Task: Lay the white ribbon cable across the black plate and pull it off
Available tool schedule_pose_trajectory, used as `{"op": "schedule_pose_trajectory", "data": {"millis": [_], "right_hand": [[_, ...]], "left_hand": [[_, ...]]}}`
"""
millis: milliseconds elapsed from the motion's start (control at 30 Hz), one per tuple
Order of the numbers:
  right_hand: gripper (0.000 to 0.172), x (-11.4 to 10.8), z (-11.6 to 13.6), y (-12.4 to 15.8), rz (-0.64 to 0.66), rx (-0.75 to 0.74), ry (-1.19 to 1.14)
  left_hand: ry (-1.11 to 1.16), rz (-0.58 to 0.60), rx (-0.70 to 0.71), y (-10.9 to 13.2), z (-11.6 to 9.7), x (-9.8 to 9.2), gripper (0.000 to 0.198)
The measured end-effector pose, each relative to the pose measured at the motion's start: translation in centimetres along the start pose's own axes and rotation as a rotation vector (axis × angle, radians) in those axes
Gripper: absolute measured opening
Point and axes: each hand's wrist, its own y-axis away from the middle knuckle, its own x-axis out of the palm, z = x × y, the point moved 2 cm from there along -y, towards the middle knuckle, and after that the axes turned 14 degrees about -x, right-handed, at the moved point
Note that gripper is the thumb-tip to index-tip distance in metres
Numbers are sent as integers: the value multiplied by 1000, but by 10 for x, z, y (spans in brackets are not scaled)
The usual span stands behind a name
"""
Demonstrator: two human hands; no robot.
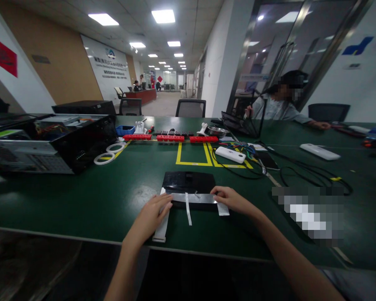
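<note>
Near edge of table (65,209): left white ribbon (160,230) could snag if left hand (153,212) drags. Left hand lies nearly flat over silver strip (203,198)'s left end; right hand (231,198) has fingers curled at its right end. Can't tell if either grips. Strip lies across black panel (175,180); uneven pressure could skew it.

Lit ceiling panels (163,16), white wall (217,52), black chair (190,108), distant desk (141,98), seemingly reddish
</note>
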Motion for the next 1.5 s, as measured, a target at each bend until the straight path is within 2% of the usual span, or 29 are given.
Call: {"op": "schedule_pose_trajectory", "data": {"millis": [167,267,700,933,1033,1100,1167,1367,1500], "right_hand": [[22,0,0,0,-8,12,-5],[22,0,0,0,-3,3,-6],[21,0,0,0,-6,-8,-20],[26,-7,11,0,-82,-117,-130],[30,-14,14,3,-143,-109,-226],[31,-23,15,7,-265,-99,-282],[31,-36,14,13,-459,-86,-342],[28,-78,-1,40,-1220,-1,-507],[22,-101,-25,69,-1639,177,-464]], "left_hand": [[-86,-124,-105,13,42,-2,32],[-130,-149,-115,19,53,2,32],[-192,-151,-83,22,51,6,32],[-190,-157,-91,22,50,5,32],[-191,-147,-92,22,49,5,32],[-188,-141,-96,22,49,4,32],[-182,-142,-100,22,48,4,32],[-178,-162,-84,23,50,5,32],[-188,-157,-85,23,52,6,32]]}}
